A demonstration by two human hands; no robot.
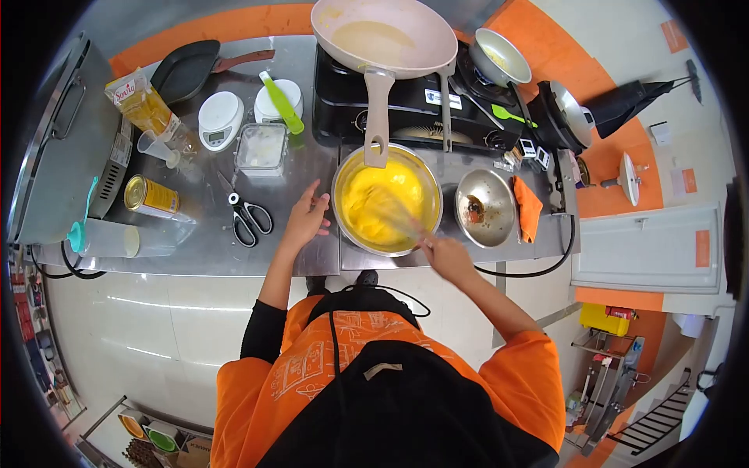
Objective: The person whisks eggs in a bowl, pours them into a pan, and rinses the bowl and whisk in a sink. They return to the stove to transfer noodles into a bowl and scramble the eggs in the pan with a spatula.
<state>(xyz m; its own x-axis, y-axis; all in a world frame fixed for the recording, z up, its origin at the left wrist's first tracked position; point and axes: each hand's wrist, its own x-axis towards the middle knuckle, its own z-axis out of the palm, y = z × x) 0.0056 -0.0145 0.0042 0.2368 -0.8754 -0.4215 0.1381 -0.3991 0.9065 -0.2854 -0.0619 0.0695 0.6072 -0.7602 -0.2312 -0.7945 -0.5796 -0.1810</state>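
A metal mixing bowl [339, 226] stands near the counter's front edge, with a thick yellow mixture [362, 204] inside. My right hand [447, 256] is closed around the handle of a whisk [396, 216], just beyond the bowl's lower right rim. The whisk's wires are smeared by motion and reach down into the mixture. To the left of the bowl, my left hand [307, 218] is empty with its fingers apart, fingertips close to the rim. Over the bowl's far side hangs the handle [378, 117] of a large light-coloured frying pan [421, 39].
Black-handled scissors [248, 222], a clear container [262, 148], white scales [221, 119] and a yellow can [151, 195] occupy the left counter. A second metal bowl [499, 204] with dark residue and an orange cloth [527, 209] lie right. A black stove [335, 86] stands behind.
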